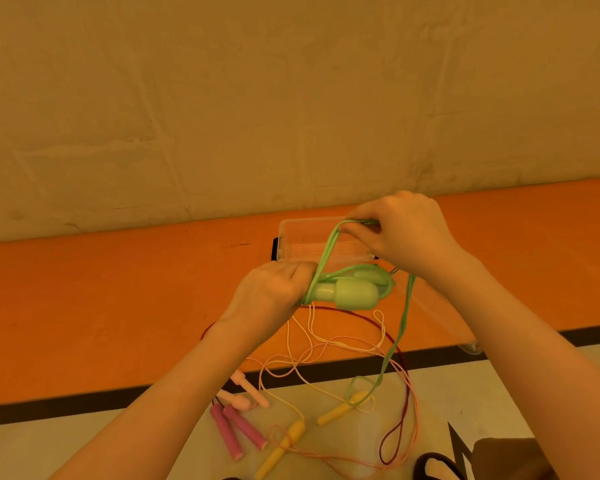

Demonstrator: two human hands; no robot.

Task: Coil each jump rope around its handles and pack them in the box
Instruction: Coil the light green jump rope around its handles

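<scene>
My left hand (pixel 274 289) grips the two green handles (pixel 347 295) of a jump rope, held level above the orange floor. Several turns of green cord lie wound around them. My right hand (pixel 399 233) pinches the green cord (pixel 329 244) and holds it up above the handles. The loose end of this cord (pixel 404 323) hangs down to the floor. A clear plastic box (pixel 312 242) sits behind my hands, partly hidden by them. Below lie the dark pink handles (pixel 236 433), light pink handles (pixel 246 393) and yellow handles (pixel 288 445) with tangled cords.
A dark red cord (pixel 400 375) loops over the floor among the pale cords. A black line (pixel 84 403) divides the orange floor from the pale floor. A tan wall (pixel 291 98) rises behind the box. Dark footwear (pixel 440 465) shows at the bottom right.
</scene>
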